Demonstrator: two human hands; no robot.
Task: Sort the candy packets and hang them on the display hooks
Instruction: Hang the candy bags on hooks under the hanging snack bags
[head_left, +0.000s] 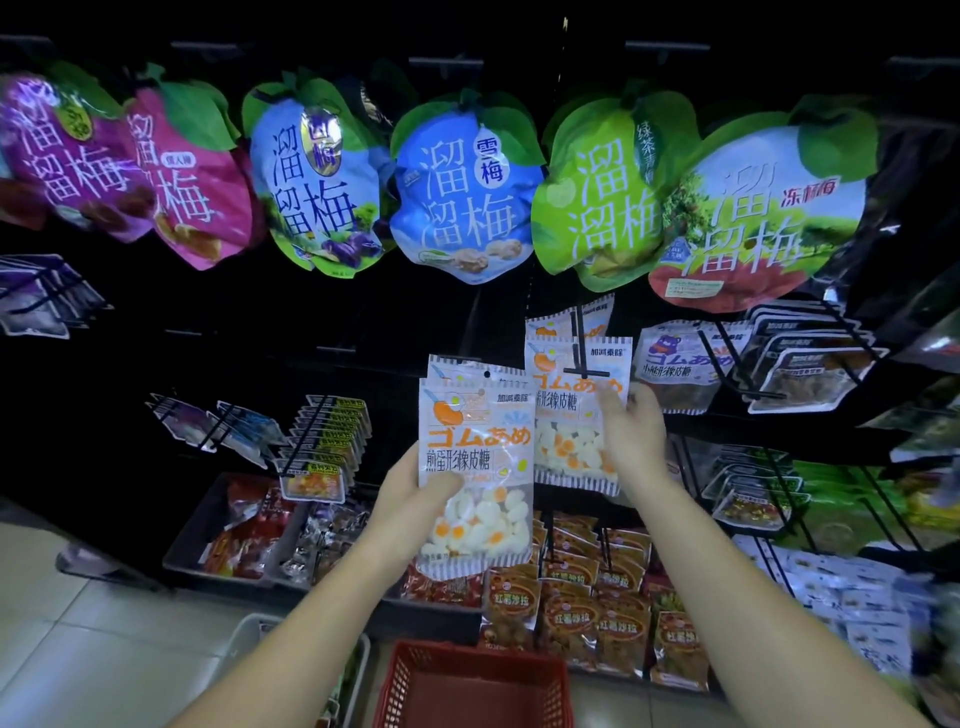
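Stack of at least two clear plastic fried-egg gummy packets with orange lettering (475, 467): held upright just left of and slightly below the black wire display hook (584, 371), not yet hung. On that hook, matching hung packets (576, 415) are in place, so judged partly done. Well below the hook: red plastic basket (467, 686), contents not visible.

The left hand (410, 488) curls round the stack, thumb across its front. The right hand (631, 436) has its fingers loosely extended, touching the right edge of the hung packets; no grip evident.
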